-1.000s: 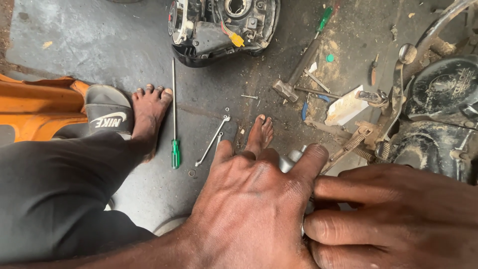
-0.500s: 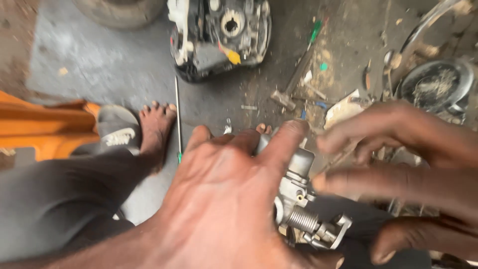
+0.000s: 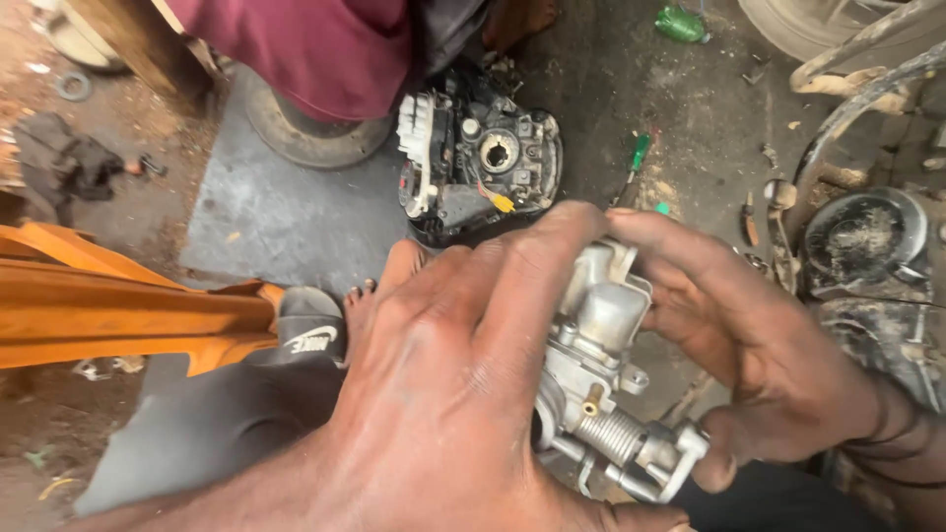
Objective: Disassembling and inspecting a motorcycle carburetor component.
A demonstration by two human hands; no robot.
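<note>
Both hands grip a silver carburetor [image 3: 601, 374]: the left hand [image 3: 443, 394] has its fingers [image 3: 522, 286] curled over it, the right hand [image 3: 759, 365] cups its far side. Beyond the carburetor, a black engine part [image 3: 483, 163] lies on the floor [image 3: 286, 217].

Left hand [image 3: 443, 394] covers approx. half of the metal carburettor [image 3: 601, 384]; its left side not visible. Right hand [image 3: 778, 365] wrist cut off by right edge. Person in maroon garment [image 3: 315, 49] cropped by top edge. Tyre [image 3: 818, 20] at top right partly out of frame.
</note>
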